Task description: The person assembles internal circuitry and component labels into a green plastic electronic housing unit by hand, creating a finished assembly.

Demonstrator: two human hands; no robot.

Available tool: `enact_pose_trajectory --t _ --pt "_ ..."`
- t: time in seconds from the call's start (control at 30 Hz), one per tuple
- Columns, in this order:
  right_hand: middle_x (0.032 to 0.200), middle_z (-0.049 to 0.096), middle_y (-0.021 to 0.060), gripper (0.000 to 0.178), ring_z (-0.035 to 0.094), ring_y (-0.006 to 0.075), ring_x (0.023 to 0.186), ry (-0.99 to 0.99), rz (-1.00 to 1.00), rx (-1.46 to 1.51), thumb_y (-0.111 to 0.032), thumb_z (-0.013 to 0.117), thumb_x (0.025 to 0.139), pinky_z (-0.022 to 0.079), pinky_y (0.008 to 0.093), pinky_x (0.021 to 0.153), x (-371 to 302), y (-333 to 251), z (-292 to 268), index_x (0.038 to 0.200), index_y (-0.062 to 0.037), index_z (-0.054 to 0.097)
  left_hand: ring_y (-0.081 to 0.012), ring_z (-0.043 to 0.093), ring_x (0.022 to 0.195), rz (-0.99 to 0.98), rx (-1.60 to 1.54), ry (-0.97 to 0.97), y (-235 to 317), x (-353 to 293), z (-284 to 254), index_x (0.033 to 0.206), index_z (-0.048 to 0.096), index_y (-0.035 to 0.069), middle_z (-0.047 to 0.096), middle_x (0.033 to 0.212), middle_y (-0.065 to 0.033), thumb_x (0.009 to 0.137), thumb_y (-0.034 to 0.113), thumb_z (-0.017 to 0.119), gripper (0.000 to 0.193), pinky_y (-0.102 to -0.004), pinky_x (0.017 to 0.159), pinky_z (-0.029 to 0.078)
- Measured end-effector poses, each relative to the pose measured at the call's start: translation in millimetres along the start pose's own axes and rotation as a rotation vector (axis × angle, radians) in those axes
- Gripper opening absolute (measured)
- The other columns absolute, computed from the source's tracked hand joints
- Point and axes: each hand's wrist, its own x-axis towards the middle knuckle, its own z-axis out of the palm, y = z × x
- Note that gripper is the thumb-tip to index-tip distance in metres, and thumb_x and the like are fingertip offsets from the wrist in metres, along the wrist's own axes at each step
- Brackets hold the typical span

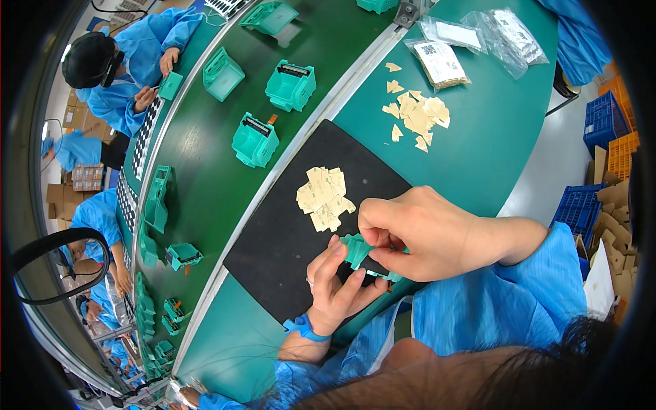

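Observation:
My left hand (pixel 333 292), with a blue band on its wrist, holds a small green plastic housing (pixel 354 250) with its fingers bent around it. A dark part shows along the housing's near side. From the right, my right hand (pixel 430 236) reaches over it with thumb and forefinger pinched against its top. Whatever lies in that pinch is hidden by the fingers. Just beyond my hands, a pile of flat cream-coloured stickers (pixel 322 196) rests on a black mat (pixel 270 256).
Loose cream triangular scraps (pixel 420 116) and clear bags of parts (pixel 441 65) lie on the green table (pixel 492 147). Left of a metal rail, a green conveyor (pixel 205 143) carries several green housings (pixel 255 140). Co-workers in blue (pixel 137 61) sit across it. Blue crates (pixel 605 119) stand right.

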Motion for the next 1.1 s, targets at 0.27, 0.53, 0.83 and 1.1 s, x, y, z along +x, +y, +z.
enact_pose_trajectory --t 0.27,0.53,0.83,1.1 --pt "0.064 0.056 0.0141 0.016 0.057 0.0337 0.058 0.005 -0.002 -0.046 -0.002 0.054 0.070 0.043 0.0426 0.049 -1.8 2.6 3.0 0.082 -0.0013 0.045 -0.0327 0.049 0.105 0.001 0.006 -0.011 -1.3 -0.9 2.2 0.121 0.041 0.015 0.042 0.119 -0.0173 0.060 0.027 0.082 0.075 -0.0407 0.085 0.049" --pt "0.068 0.048 0.0114 0.029 0.056 0.0265 0.062 0.271 -0.063 -0.661 -0.022 0.066 0.072 0.047 0.0366 0.049 -8.0 7.5 12.4 0.083 -0.0047 0.046 -0.0333 0.048 0.104 -0.047 -0.045 0.044 -8.7 -5.4 6.6 0.122 0.039 0.014 0.038 0.120 -0.0175 0.060 0.027 0.082 0.076 -0.0461 0.089 0.047" --pt "0.098 0.054 0.0185 0.056 0.055 0.0348 0.090 -0.091 0.010 0.212 -0.037 0.067 0.075 0.044 0.0383 0.076 -6.2 51.4 33.2 0.113 -0.0022 0.046 -0.0359 0.049 0.106 0.025 -0.007 0.045 -11.3 2.9 2.1 0.112 0.048 0.010 0.040 0.119 -0.0191 0.059 0.020 0.082 0.064 -0.0483 0.090 0.045" --pt "0.109 0.048 0.0194 0.067 0.054 0.0317 0.090 0.113 -0.267 -0.563 -0.035 0.069 0.070 0.044 0.0392 0.076 -12.6 11.7 32.9 0.123 -0.0019 0.043 -0.0342 0.055 0.097 0.019 0.024 0.227 -13.8 3.1 4.5 0.105 0.053 0.004 0.051 0.110 -0.0188 0.056 0.019 0.083 0.059 -0.0403 0.080 0.049"
